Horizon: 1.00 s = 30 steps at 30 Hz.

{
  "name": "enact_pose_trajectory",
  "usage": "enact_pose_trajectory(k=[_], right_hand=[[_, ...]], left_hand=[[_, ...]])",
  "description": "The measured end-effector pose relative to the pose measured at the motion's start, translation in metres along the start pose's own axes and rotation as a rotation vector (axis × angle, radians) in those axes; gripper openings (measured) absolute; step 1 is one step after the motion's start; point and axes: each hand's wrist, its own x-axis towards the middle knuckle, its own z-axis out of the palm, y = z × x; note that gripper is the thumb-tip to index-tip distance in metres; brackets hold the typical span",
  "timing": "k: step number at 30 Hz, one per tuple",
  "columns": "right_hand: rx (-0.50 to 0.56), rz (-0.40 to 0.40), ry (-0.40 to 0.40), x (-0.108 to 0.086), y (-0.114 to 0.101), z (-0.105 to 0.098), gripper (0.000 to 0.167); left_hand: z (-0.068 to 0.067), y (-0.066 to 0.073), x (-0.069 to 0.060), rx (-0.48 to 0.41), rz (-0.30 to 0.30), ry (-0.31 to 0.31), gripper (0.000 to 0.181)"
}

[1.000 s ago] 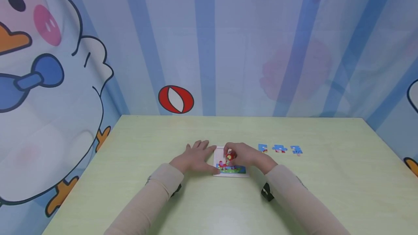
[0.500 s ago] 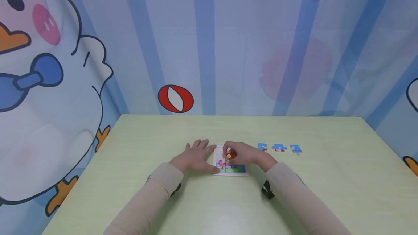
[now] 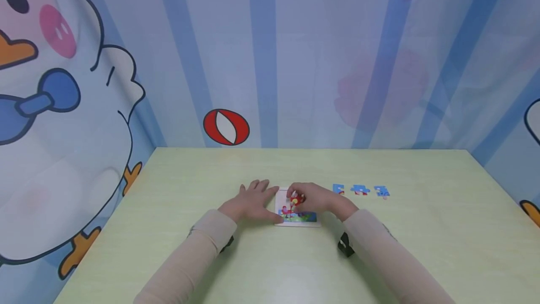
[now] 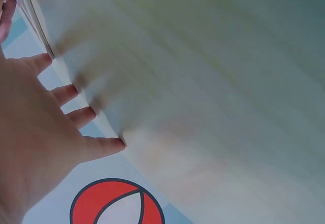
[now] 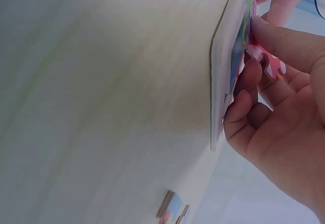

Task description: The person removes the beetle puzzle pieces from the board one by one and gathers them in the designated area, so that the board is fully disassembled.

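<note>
A small white puzzle board (image 3: 283, 195) lies on the table, with joined pieces of a colourful picture filling its lower part. My left hand (image 3: 254, 203) rests with spread fingers at the board's left side; the thumb and index finger touch its edge. In the left wrist view the other fingertips (image 4: 90, 113) meet the tabletop. Over the middle of the board, my right hand (image 3: 315, 198) pinches a red puzzle piece (image 3: 297, 199) between thumb and fingers. The right wrist view shows that piece (image 5: 275, 65) tilted against the board, partly hidden by the thumb.
Three loose blue puzzle pieces lie in a row right of the board: one nearest the right hand (image 3: 338, 188), a middle piece (image 3: 360, 189) and a far-right piece (image 3: 382, 191). The pale wooden table (image 3: 202, 168) ends at a striped cloth backdrop (image 3: 312, 83).
</note>
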Motion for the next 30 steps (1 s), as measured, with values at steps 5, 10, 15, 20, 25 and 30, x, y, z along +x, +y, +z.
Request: enact_pose_trajectory(k=[5, 10, 15, 20, 25, 30], right_hand=[[0.003, -0.001, 0.001, 0.0019, 0.0020, 0.0012, 0.014], [0.002, -0.009, 0.001, 0.0025, 0.0009, 0.0014, 0.014], [-0.005, -0.027, -0.010, 0.0034, 0.0013, 0.0022, 0.014], [0.003, -0.031, -0.011, 0.0027, 0.0022, 0.0014, 0.014], [0.036, -0.029, 0.000, 0.0009, 0.0030, -0.0006, 0.014], [0.064, -0.017, 0.015, -0.0003, 0.0052, -0.0043, 0.014]], left_hand=[[0.0019, 0.0023, 0.0027, -0.011, -0.015, 0.021, 0.086], [0.0041, 0.0058, 0.0051, -0.005, -0.019, 0.051, 0.082], [0.0033, 0.0084, 0.0044, 0.001, -0.025, 0.059, 0.081], [0.0046, 0.0082, 0.0061, 0.020, -0.028, 0.064, 0.082], [0.0062, 0.0076, 0.0088, 0.037, -0.034, 0.057, 0.083], [0.0062, 0.0080, 0.0097, 0.044, -0.044, 0.048, 0.084]])
